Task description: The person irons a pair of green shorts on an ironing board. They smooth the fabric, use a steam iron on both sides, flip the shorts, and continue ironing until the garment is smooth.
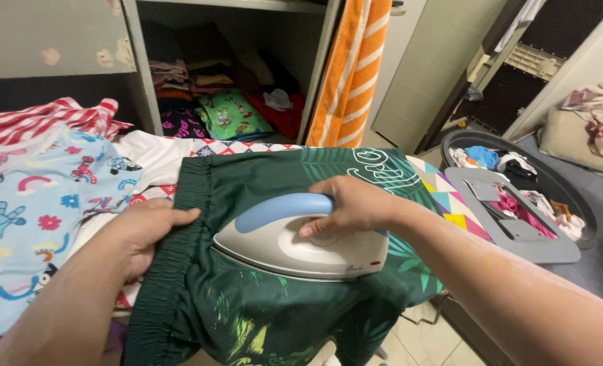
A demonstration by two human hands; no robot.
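Dark green shorts (261, 305) with a leaf print lie spread over an ironing board (444, 196) with a colourful triangle cover. A white iron (295, 247) with a light blue handle rests flat on the shorts. My right hand (352, 203) grips the iron's handle from the right. My left hand (142, 230) clutches the elastic waistband of the shorts at the left edge, holding the fabric down.
A light blue cartoon-print garment (37, 217) and a red-striped cloth (37, 118) lie to the left. An open wardrobe shelf (227, 108) with folded clothes stands behind. An orange striped towel (352, 68) hangs at centre. A dark basin of laundry (518, 169) sits on the right.
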